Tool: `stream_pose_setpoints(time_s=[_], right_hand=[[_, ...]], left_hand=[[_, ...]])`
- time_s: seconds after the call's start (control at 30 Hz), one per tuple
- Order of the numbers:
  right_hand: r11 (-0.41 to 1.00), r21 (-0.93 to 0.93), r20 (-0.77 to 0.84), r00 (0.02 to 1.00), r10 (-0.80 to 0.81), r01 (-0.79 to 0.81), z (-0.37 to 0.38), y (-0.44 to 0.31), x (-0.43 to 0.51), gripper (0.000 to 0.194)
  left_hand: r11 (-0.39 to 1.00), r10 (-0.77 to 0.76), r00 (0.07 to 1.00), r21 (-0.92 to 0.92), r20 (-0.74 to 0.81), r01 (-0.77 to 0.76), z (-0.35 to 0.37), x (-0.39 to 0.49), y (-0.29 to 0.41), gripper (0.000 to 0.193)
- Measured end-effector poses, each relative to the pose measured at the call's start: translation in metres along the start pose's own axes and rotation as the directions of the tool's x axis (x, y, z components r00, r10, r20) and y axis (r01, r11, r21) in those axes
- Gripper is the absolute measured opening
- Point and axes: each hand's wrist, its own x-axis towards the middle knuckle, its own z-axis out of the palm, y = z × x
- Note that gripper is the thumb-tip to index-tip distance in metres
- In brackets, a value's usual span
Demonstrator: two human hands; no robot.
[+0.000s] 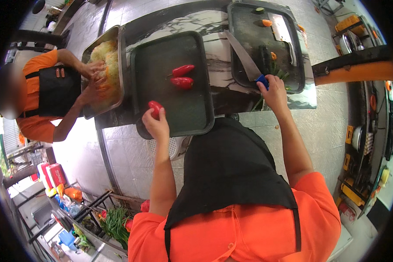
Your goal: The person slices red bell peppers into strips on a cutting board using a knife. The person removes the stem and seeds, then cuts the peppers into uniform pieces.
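My left hand [157, 126] grips a red chili pepper [155, 108] above the near left corner of a dark tray [163, 55]. Two more red peppers [183, 70] lie on that tray, right of its middle. In my right hand [275, 91] is the blue handle of a kitchen knife [244, 55], its long blade pointing away and to the left. The blade reaches over the left rim of a second dark tray [265, 19]. On this tray are a cleaver [280, 28], orange vegetable pieces [267, 23], a dark green vegetable [264, 59] and some green stalks [276, 70].
At the left, a co-worker [52, 91] has both hands in a metal pan [119, 65] of shredded vegetables. The marble-patterned table [213, 49] carries the trays. A perforated white stool [163, 149] stands under the near edge. A bunch of greens [114, 224] sits on a rack behind, lower left.
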Motion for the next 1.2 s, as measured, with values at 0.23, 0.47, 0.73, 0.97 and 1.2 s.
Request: stream_pose_setpoints(time_s=[0.23, 0.47, 0.73, 0.97, 1.2], right_hand=[[0.989, -0.121, -0.08, 0.992, -0.095, 0.085, -0.002, -0.044, 0.01, 0.052], [0.595, 0.749, 0.286, 0.667, -0.688, 0.292, 0.051, -0.186, -0.009, 0.055], [0.613, 0.786, 0.528, 0.428, -0.734, 0.083, 0.13, -0.248, 0.029, 0.046], [0.641, 0.686, 0.482, 0.446, -0.754, 0.344, 0.138, -0.254, 0.026, 0.053], [0.713, 0.691, 0.406, 0.752, -0.52, 0.12, 0.14, -0.237, -0.019, 0.035]], left_hand=[[0.998, 0.019, 0.997, -0.058, 0.074, -0.015, -0.008, -0.004, 0.012, 0.066], [0.981, 0.022, 0.975, -0.193, 0.221, 0.022, -0.025, -0.006, 0.03, 0.046], [0.947, 0.078, 0.977, -0.322, 0.198, -0.01, -0.026, -0.005, 0.022, 0.043], [0.874, 0.003, 0.953, -0.464, 0.305, 0.145, -0.018, -0.002, 0.004, 0.05], [0.743, -0.37, 0.84, -0.417, 0.396, 0.524, 0.002, 0.022, -0.001, 0.073]])
